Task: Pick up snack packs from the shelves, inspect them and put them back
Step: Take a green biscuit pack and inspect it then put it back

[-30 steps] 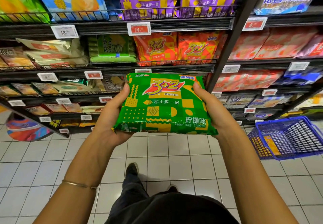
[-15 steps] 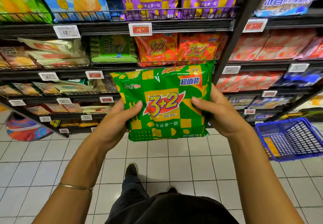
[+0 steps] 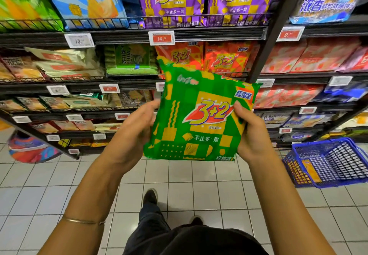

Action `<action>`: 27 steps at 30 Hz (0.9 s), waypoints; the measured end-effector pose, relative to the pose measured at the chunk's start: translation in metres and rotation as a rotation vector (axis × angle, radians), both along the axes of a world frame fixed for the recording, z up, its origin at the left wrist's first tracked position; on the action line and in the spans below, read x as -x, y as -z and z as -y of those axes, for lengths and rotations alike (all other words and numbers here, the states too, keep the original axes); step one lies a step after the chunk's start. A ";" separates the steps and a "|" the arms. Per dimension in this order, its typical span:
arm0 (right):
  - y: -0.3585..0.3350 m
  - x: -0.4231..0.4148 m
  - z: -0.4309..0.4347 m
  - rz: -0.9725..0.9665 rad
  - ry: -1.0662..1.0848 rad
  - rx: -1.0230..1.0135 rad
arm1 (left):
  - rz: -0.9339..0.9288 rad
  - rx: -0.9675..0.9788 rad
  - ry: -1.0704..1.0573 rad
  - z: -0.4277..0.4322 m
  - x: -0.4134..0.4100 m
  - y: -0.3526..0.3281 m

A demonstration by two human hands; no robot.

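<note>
A green and yellow "3+2" snack pack (image 3: 201, 115) is held up in front of the shelves, its printed front facing me and its top tilted a little to the right. My left hand (image 3: 137, 127) grips its left edge, fingers behind the pack. My right hand (image 3: 251, 133) grips its right edge with the thumb on the front. Orange "3+2" packs (image 3: 225, 59) stand on the shelf right behind it, and purple ones (image 3: 171, 0) fill the shelf above.
Black wire shelves (image 3: 123, 36) with price tags run across the view, stocked with many snack packs. A blue shopping basket (image 3: 328, 161) sits on the tiled floor at the right. A colourful round object (image 3: 29, 149) lies low at the left. My shoes show below.
The pack has been tipped up from lying flat to nearly upright and lifted towards the shelf. Both hands shifted along its sides while holding it.
</note>
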State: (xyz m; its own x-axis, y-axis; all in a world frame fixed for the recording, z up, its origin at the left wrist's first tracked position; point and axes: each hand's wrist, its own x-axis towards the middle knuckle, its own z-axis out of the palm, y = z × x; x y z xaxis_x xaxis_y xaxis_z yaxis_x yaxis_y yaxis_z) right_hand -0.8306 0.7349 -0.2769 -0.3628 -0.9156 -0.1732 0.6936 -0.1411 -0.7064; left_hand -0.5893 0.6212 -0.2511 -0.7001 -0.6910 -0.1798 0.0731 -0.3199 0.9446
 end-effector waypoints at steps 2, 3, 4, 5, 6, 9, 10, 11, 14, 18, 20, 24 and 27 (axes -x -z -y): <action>0.005 -0.007 0.003 0.165 -0.010 0.035 | -0.064 -0.096 -0.036 -0.001 0.003 0.001; 0.009 -0.011 0.005 0.231 -0.015 0.041 | -0.065 -0.097 -0.063 -0.003 0.007 0.003; 0.012 -0.017 0.007 0.279 -0.025 0.041 | -0.065 -0.083 -0.088 -0.008 0.013 0.004; 0.014 -0.022 0.009 0.311 -0.042 0.047 | -0.083 -0.083 -0.093 -0.012 0.016 0.009; 0.015 -0.028 0.011 0.335 -0.057 0.061 | -0.102 -0.085 -0.087 -0.017 0.019 0.014; 0.020 -0.033 0.013 0.334 -0.073 0.113 | -0.125 -0.081 -0.065 -0.025 0.019 0.023; 0.020 -0.031 0.013 0.305 -0.082 0.123 | -0.138 -0.085 -0.072 -0.026 0.018 0.025; 0.021 -0.029 0.012 0.274 -0.092 0.127 | -0.148 -0.091 -0.090 -0.026 0.018 0.025; 0.021 -0.020 0.009 0.149 -0.102 0.111 | -0.148 -0.081 -0.197 -0.025 0.018 0.024; 0.019 -0.005 0.003 -0.088 -0.040 0.009 | -0.029 0.030 -0.298 -0.020 0.018 0.018; 0.021 -0.001 0.001 -0.293 0.095 -0.153 | 0.028 0.054 -0.366 -0.018 0.017 0.015; 0.022 0.003 0.002 -0.670 0.093 -0.264 | 0.064 0.052 -0.388 -0.019 0.022 0.006; 0.020 0.010 0.007 -0.725 -0.023 -0.272 | 0.107 0.050 -0.344 -0.018 0.024 -0.003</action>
